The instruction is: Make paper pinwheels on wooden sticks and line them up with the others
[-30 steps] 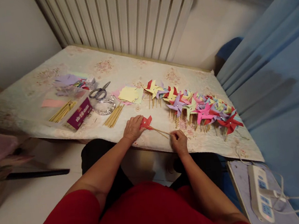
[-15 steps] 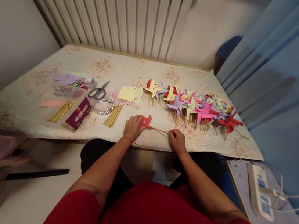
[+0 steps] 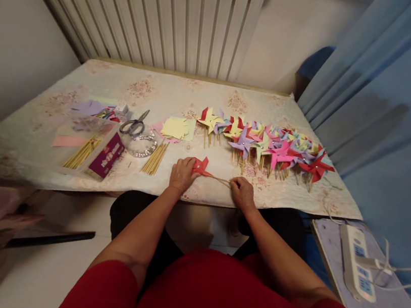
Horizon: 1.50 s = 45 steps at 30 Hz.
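A red paper pinwheel (image 3: 201, 165) lies near the front edge of the table, its thin stick (image 3: 217, 177) pointing right and toward me. My left hand (image 3: 183, 174) is closed on the left side of the pinwheel's paper head. The fingers of my right hand (image 3: 242, 192) are closed around the far end of the stick. Left of my hands is a bundle of loose wooden sticks (image 3: 155, 159). Beyond them lies a pile of yellow, pink and green paper pieces (image 3: 176, 129).
Several finished pinwheels (image 3: 280, 152) cluster on the right of the table. At left are scissors (image 3: 135, 125), a round dish of shiny pins (image 3: 142, 145) and a purple-labelled plastic box (image 3: 106, 156) with sticks. A power strip (image 3: 357, 262) with cables sits at lower right.
The right hand has shifted very slightly; both hands keep their hold on the red pinwheel. The rest looks the same apart from a slight camera shift.
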Tool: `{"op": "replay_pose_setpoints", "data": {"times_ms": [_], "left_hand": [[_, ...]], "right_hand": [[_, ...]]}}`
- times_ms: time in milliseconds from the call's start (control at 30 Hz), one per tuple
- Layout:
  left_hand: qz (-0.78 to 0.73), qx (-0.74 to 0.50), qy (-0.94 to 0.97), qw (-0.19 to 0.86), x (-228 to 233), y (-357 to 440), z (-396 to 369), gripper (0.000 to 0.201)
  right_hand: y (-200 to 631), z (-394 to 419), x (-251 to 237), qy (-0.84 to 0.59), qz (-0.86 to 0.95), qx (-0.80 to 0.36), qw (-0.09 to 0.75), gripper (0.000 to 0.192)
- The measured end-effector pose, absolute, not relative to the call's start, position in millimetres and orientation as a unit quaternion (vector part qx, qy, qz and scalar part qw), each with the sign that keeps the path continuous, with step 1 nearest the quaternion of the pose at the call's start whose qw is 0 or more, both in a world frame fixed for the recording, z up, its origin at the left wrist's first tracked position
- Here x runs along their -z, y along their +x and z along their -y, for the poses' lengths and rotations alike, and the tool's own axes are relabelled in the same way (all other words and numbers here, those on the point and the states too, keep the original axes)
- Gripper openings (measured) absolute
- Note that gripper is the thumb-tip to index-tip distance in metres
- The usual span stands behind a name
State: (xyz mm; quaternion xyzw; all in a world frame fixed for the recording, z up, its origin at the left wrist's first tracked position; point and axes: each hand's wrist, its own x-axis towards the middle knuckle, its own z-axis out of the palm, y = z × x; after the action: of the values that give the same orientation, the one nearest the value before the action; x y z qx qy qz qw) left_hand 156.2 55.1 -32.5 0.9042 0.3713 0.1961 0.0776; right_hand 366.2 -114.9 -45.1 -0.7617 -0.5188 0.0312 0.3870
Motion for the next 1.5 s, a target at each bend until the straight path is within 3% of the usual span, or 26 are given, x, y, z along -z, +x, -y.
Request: {"op": "replay_pose_setpoints", "data": {"times_ms": [1500], "left_hand": [[-0.400, -0.162, 0.898, 0.092, 24.6, 159.2, -54.5, 0.045]], "right_hand": [[367.2, 115.6, 47.5, -0.764, 0.526, -0.027, 0.373, 0.020]]}}
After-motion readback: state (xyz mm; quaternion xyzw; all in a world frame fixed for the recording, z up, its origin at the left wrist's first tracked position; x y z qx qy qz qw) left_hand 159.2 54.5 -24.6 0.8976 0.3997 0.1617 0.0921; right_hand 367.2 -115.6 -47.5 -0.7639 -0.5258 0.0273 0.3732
